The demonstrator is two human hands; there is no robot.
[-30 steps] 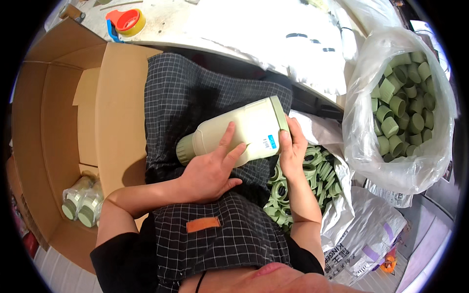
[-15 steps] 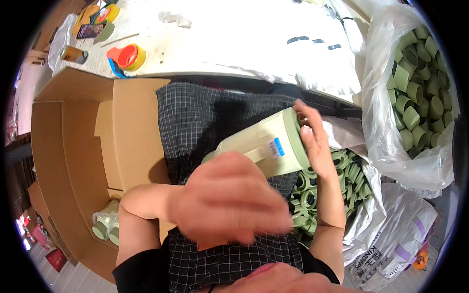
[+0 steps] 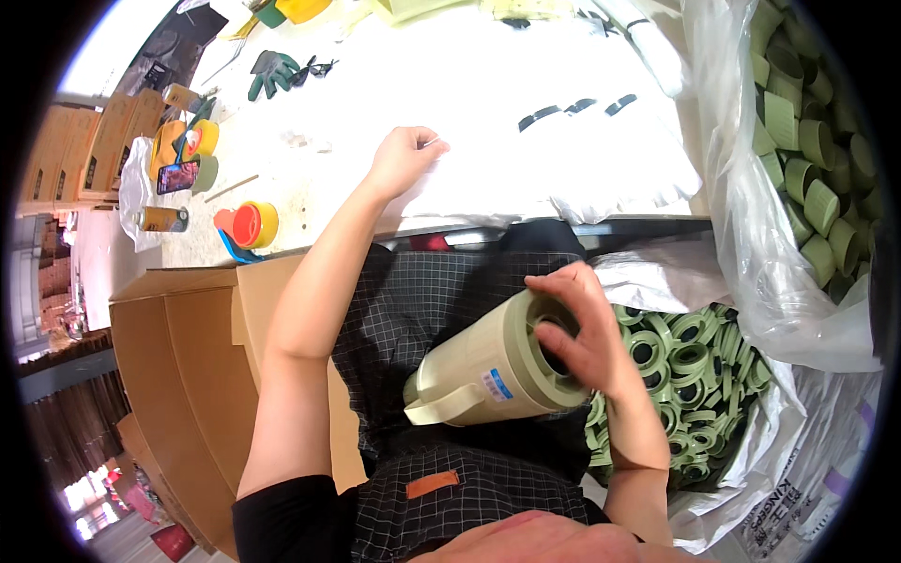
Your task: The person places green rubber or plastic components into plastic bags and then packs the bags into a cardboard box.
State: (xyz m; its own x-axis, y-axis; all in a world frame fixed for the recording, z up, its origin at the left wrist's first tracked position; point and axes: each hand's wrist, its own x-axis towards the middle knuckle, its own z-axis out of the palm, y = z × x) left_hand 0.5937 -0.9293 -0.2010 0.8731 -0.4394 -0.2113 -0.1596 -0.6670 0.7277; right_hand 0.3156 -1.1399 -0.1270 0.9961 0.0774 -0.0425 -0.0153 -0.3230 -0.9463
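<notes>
A pale green jug (image 3: 479, 364) lies tilted across my lap, with its handle (image 3: 446, 405) toward me and a blue-and-white label on its side. My right hand (image 3: 584, 330) grips the green rim at the jug's right end, thumb reaching into the hollow. Out over the white-covered table, my left hand (image 3: 405, 161) is closed in a pinch. A thin white bit shows at its fingertips, too small to name. Beyond that hand, to the right, lie several black curved strips (image 3: 580, 107).
An open cardboard box (image 3: 178, 375) stands at my left. Several green ring-shaped parts (image 3: 690, 357) fill a sack at my right, below a clear bag (image 3: 718, 178) of green cups. A yellow-and-red tape roll (image 3: 253, 225), phone (image 3: 176, 176), can (image 3: 162, 220) and glove (image 3: 272, 73) lie on the table.
My left hand has swung from in front of the jug out over the table. The jug has turned, its right end now facing me more, and my right thumb has moved into its hollow.
</notes>
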